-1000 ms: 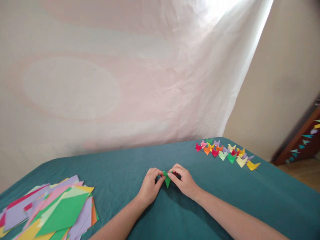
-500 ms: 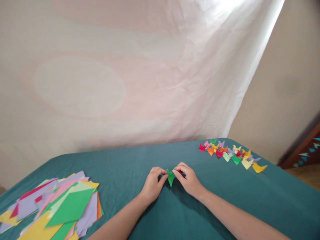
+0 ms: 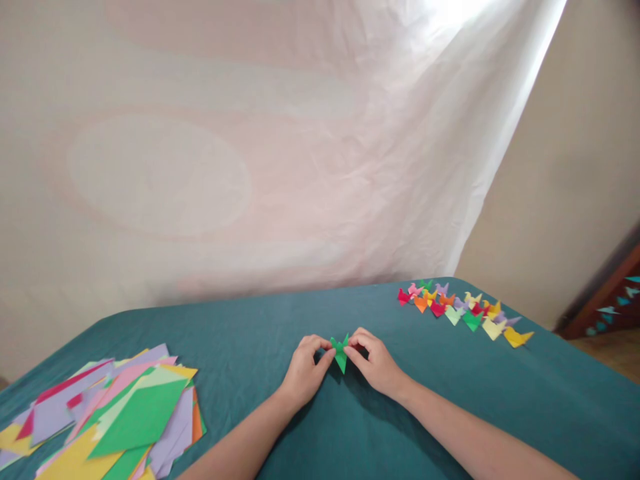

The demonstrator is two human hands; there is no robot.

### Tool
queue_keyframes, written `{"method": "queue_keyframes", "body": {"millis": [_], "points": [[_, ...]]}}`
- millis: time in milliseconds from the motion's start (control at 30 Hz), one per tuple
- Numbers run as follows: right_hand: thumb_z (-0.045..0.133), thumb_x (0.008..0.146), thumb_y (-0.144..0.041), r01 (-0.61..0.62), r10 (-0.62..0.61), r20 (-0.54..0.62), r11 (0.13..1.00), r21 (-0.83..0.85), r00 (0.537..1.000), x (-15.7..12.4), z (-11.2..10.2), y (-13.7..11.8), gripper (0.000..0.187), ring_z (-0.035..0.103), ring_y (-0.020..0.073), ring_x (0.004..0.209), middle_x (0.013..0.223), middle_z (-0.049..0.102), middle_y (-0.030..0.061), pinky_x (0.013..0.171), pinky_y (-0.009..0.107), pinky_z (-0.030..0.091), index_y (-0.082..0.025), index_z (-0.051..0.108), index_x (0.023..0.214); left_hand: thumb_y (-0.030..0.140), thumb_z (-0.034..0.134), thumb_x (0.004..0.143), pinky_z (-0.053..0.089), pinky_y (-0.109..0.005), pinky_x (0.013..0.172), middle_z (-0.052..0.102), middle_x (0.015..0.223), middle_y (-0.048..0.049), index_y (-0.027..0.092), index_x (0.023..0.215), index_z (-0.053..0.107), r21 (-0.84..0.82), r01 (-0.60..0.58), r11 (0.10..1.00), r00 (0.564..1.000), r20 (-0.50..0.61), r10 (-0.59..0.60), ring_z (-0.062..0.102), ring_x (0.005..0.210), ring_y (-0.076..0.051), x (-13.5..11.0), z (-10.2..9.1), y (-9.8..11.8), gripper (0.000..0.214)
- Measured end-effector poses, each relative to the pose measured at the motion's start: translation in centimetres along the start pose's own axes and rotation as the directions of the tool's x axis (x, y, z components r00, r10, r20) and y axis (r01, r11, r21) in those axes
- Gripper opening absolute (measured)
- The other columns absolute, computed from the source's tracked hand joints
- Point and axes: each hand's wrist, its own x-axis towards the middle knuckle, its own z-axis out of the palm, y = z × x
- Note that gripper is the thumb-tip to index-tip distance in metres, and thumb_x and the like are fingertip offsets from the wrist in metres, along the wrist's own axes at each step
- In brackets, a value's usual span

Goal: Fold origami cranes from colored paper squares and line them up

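Observation:
A small green origami crane (image 3: 341, 357) is held up between my two hands, above the front middle of the table. Its pointed body hangs down, and two narrow tips rise at the top. My left hand (image 3: 309, 365) pinches its left side between thumb and fingers. On the other side, my right hand (image 3: 373, 360) pinches the right part near the raised tip. The fingertips cover the crane's outer edges.
Loose coloured paper sheets (image 3: 143, 413) lie heaped at the left of the green-covered table (image 3: 240, 347). Rows of finished origami cranes (image 3: 471, 320) stand at the back right. A pale curtain (image 3: 300, 167) hangs behind the table.
The green crane's right tip has come into view, standing up and apart from the left one. My right hand has shifted slightly; both hands keep their pinch.

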Motion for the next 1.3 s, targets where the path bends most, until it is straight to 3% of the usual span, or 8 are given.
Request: {"method": "queue_keyframes", "body": {"millis": [367, 600, 767, 867, 1300], "points": [[0.055, 0.082, -0.021, 0.026, -0.025, 0.007, 1.0, -0.007, 1.0, 0.1, -0.1, -0.8, 0.007, 0.051, 0.0138, 0.073, 0.076, 0.053, 0.0011, 0.068, 0.026, 0.041, -0.018, 0.057, 0.075, 0.029, 0.051, 0.083, 0.041, -0.031, 0.077, 0.057, 0.077, -0.0019, 0.019, 0.073, 0.056, 0.039, -0.019, 0.999, 0.999, 0.044, 0.017, 0.053, 0.08, -0.018, 0.2, -0.1, 0.2, 0.014], [0.051, 0.084, -0.028, -0.076, 0.083, -0.1, 0.994, 0.073, 0.991, 0.3, -0.4, -0.4, 0.018, 0.05, 0.0131, 0.067, 0.073, 0.053, 0.0008, 0.064, 0.025, 0.041, -0.018, 0.054, 0.07, 0.026, 0.046, 0.085, 0.042, -0.03, 0.082, 0.061, 0.095, -0.0041, 0.02, 0.097, 0.058, -0.056, 0.052, 0.997, 0.999, -0.003, -0.052, 0.055, 0.091, -0.018, 0.1, -0.1, 0.3, 0.018], [0.05, 0.085, -0.033, -0.103, 0.112, -0.058, 0.985, 0.137, 0.992, 0.4, -0.4, -0.4, 0.022, 0.051, 0.0136, 0.069, 0.074, 0.055, 0.0012, 0.065, 0.025, 0.042, -0.018, 0.055, 0.07, 0.026, 0.058, 0.077, 0.041, -0.03, 0.082, 0.064, 0.084, -0.0015, 0.021, 0.081, 0.064, -0.005, 0.021, 1.0, 0.995, 0.097, -0.021, 0.056, 0.085, -0.018, 0.1, -0.2, 0.2, 0.009], [0.051, 0.084, -0.032, -0.082, 0.083, -0.005, 0.987, 0.136, 0.996, 0.2, -0.3, -0.6, 0.02, 0.052, 0.0135, 0.07, 0.075, 0.056, 0.0014, 0.066, 0.025, 0.042, -0.018, 0.058, 0.071, 0.026, 0.063, 0.073, 0.041, -0.028, 0.078, 0.064, 0.082, -0.0008, 0.021, 0.08, 0.065, -0.026, 0.025, 0.999, 0.995, 0.093, -0.022, 0.056, 0.082, -0.017, 0.1, -0.2, 0.3, 0.009], [0.055, 0.082, -0.03, -0.022, 0.018, 0.05, 0.995, 0.093, 0.999, 0.0, -0.4, -1.3, 0.015, 0.052, 0.0129, 0.068, 0.073, 0.056, 0.001, 0.065, 0.025, 0.042, -0.018, 0.062, 0.075, 0.022, 0.062, 0.072, 0.042, -0.024, 0.072, 0.063, 0.071, 0.0007, 0.019, 0.067, 0.066, -0.097, 0.049, 0.994, 0.993, 0.116, -0.037, 0.056, 0.072, -0.014, 0.0, 0.0, 0.1, 0.007]]}}
